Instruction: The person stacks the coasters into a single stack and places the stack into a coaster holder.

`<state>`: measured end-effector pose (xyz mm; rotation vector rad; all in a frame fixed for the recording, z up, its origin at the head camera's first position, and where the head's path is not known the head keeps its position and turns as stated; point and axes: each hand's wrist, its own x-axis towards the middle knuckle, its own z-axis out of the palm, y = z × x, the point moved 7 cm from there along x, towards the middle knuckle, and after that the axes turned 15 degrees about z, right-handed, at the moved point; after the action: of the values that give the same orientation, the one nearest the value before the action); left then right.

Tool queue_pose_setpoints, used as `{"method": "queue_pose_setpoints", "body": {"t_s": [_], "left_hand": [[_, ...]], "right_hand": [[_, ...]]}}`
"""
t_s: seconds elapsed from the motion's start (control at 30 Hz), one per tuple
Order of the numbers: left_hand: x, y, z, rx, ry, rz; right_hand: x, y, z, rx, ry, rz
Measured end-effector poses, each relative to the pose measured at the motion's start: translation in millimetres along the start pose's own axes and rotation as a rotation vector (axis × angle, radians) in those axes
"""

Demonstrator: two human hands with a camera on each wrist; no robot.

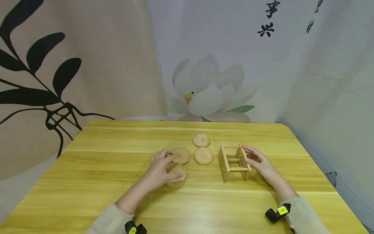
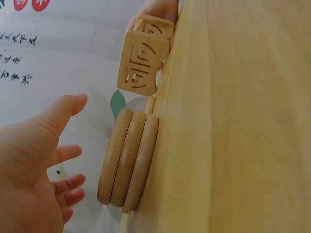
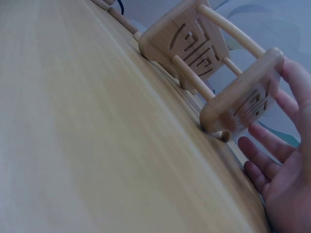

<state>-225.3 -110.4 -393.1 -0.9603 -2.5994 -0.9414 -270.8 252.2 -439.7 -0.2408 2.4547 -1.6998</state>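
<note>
Several round wooden coasters with engraved drawings lie mid-table. My left hand (image 1: pixel 159 170) hovers over the nearest ones, a stack of three coasters (image 2: pixel 129 160), fingers spread. In the left wrist view a gap shows between the left hand (image 2: pixel 34 170) and the stack. A single coaster (image 1: pixel 181 156) lies just behind the stack, partly under the fingers in the head view. To the right stands a wooden coaster rack (image 1: pixel 233 160) with cut-out side panels joined by rods. Fingers of my right hand (image 3: pixel 286 165) touch its right panel (image 3: pixel 248 102) from outside, loosely bent, not wrapped round it.
Two more coasters lie between the stack and the rack: one coaster (image 1: pixel 203 156) nearer, another coaster (image 1: pixel 201 140) behind it. The wooden table (image 1: pixel 204 208) ends at a printed curtain (image 1: pixel 222 65) at the back.
</note>
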Motion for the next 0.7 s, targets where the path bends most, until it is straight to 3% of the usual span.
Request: {"method": "queue_pose_setpoints", "body": {"t_s": [0.7], "left_hand": [[31.9, 10.2, 14.9, 0.003, -0.025, 0.020]], "right_hand": [[1.4, 4, -1, 0.021, -0.008, 0.016]]}}
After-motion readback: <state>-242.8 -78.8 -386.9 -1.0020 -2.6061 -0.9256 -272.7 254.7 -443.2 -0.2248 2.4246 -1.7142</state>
